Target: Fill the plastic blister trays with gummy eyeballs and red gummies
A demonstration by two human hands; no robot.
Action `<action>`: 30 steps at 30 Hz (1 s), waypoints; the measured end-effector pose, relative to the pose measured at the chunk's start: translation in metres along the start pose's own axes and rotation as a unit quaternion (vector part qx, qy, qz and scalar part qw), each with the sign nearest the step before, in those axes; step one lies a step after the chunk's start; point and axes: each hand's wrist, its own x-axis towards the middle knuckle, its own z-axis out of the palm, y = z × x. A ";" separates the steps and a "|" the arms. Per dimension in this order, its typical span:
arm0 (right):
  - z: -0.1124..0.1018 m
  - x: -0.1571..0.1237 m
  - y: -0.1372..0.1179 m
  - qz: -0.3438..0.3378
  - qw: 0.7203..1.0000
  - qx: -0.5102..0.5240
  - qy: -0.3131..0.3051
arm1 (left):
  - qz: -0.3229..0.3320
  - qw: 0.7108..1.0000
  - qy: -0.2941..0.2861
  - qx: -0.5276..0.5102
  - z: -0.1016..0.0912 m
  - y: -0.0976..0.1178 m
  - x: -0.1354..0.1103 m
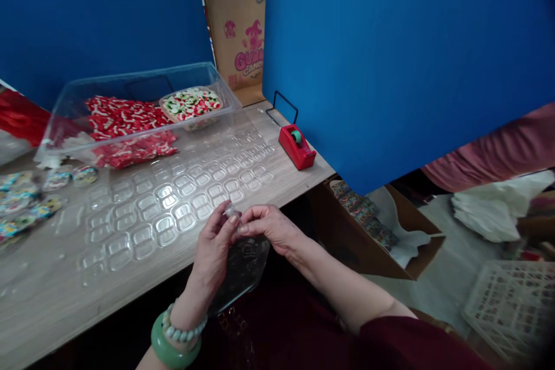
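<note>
Pinching clr plastic (247, 265) — pt hidden by fingers (254, 226)

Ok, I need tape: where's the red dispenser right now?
In the head view, right of centre, the red tape dispenser sits on the table at its right end, beside the blue panel.

A maroon sleeve (411, 344) accompanies a green bangle (167, 352) and beaded bracelet (179, 335).

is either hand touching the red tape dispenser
No, the left hand and right hand pinch clear plastic, while the red tape dispenser stands apart on the table.
</note>
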 end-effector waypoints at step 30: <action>-0.013 0.003 -0.012 -0.017 0.999 0.016 0.033 | -0.030 0.999 -0.034 -0.008 0.016 0.009 0.012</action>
